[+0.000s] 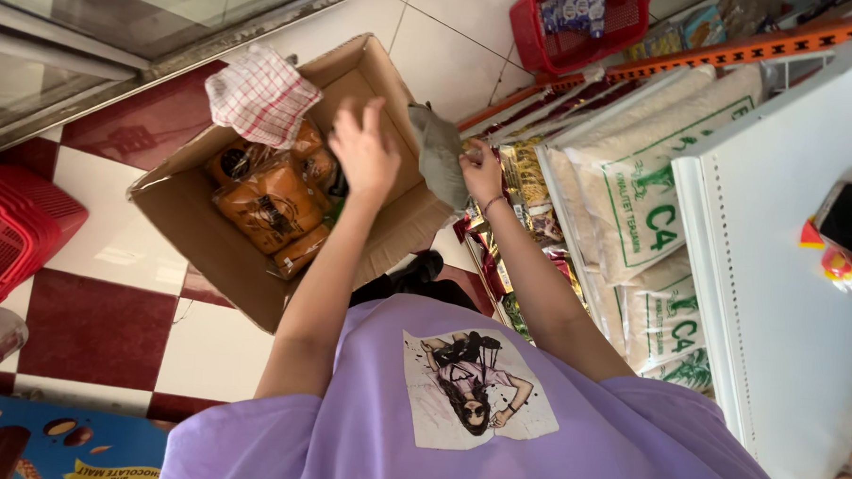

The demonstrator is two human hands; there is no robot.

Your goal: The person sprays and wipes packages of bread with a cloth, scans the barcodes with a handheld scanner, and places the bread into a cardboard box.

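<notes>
Two hands are working over an open cardboard box (255, 281) that is sitting on the red-and-white tiled floor (102, 323). The left hand (365, 152) is hovering over the box's inside with fingers spread wide and holding nothing, just above the orange packets (272, 201) that are lying packed together at the box's bottom. The right hand (482, 171) is closing on a grey cloth (438, 155) that is draping over the box's near wall, beside the low shelf of snack packets (518, 177).

Several things could be going wrong here. The grey cloth is hanging half in and half out of the box, so a loose pinch could be letting it slide down among the snack packets. A red-checked cloth (261, 94) is resting on the far flap, which is leaning outward; any nudge to the box could be tipping it onto the floor. The orange packets are looking soft and glossy, so a spread, one-handed grab could be slipping off or squashing them. The box is standing close against the shelf and the stacked white rice sacks (636, 181), so the right arm is working in a tight gap where an elbow could be dragging packets off. A red basket (11, 234) is sitting well apart at the left.
</notes>
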